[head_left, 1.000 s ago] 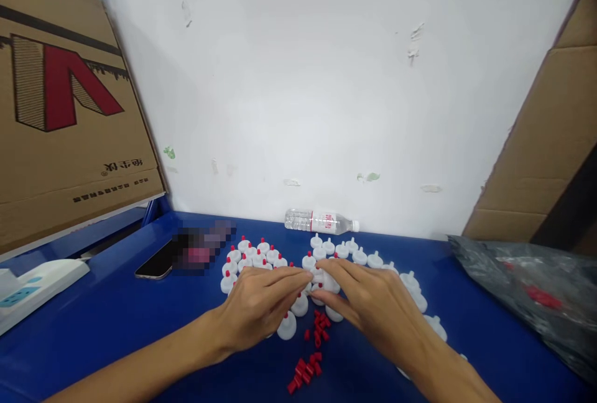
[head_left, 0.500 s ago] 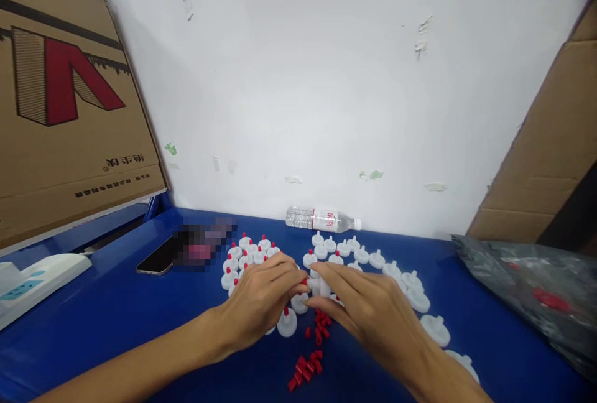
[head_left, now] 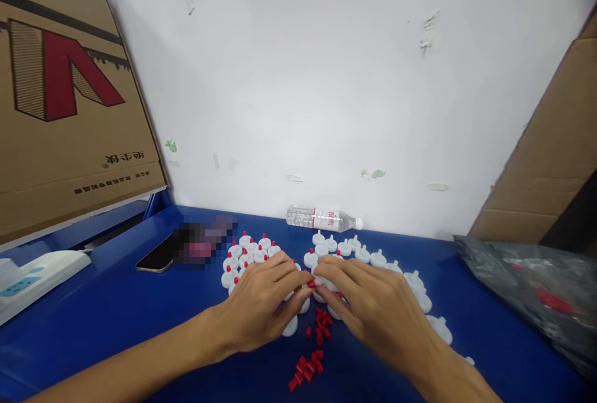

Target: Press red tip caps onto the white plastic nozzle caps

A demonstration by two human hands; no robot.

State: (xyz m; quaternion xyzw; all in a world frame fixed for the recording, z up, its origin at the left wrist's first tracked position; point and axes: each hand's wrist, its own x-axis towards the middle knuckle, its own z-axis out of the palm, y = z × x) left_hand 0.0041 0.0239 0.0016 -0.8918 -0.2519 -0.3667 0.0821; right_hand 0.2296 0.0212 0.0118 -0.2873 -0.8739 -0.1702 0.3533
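Note:
Between the thumb and fingers of my left hand is a small red cap. My right hand is closed on a white spouted lid, mostly hidden by the fingers, and the red cap sits against its spout. Whether the cap is fully on I cannot tell. Beyond and beside my left hand stand several white lids with red caps on their spouts. Past my right hand curves a row of bare white lids. Loose red caps lie on the blue table below both hands.
A clear plastic bottle lies on its side along the white wall. To the left are a phone, a white power strip and a large cardboard box. A grey plastic bag rests at the right edge.
My hands have come closer together, bringing the red cap and the white lid's spout into line. The lid is now more covered by my right fingers. The view has shifted slightly.

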